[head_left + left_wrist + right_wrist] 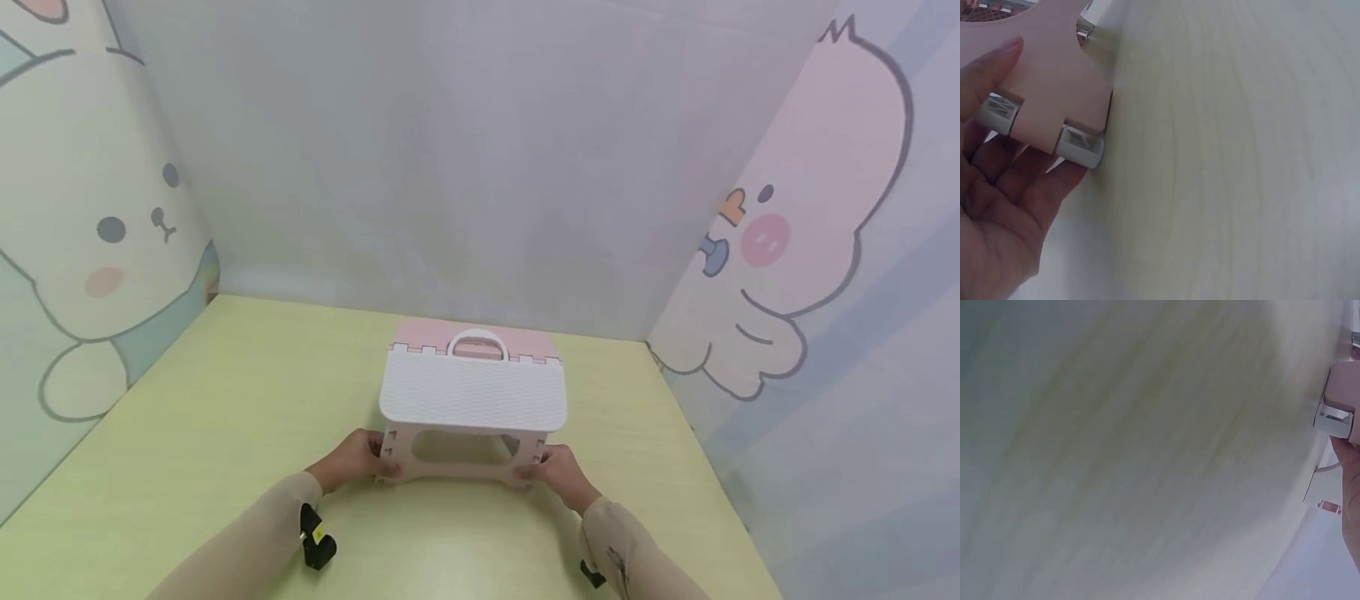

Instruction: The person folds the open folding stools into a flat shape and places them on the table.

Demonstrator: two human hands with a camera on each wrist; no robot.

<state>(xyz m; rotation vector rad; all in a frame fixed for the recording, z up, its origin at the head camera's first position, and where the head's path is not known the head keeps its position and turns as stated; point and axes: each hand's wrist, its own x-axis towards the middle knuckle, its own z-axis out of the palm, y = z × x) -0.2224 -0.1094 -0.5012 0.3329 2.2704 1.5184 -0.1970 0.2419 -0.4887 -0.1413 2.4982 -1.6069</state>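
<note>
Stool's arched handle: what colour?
White; the head view shows the handle best.

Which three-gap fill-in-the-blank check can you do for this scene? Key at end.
1. The folding stool, gripped by the left hand and right hand, has a ____ handle.
2. Its nearer panel is white; its farther panel is ____.
3. In the head view, the rabbit drawing is on the ____ side.
Missing words: white; pink; left.

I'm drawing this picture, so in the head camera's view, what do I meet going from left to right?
Cartoon bunny, left hand, pink-and-white stool, right hand, cartoon bird.
</note>
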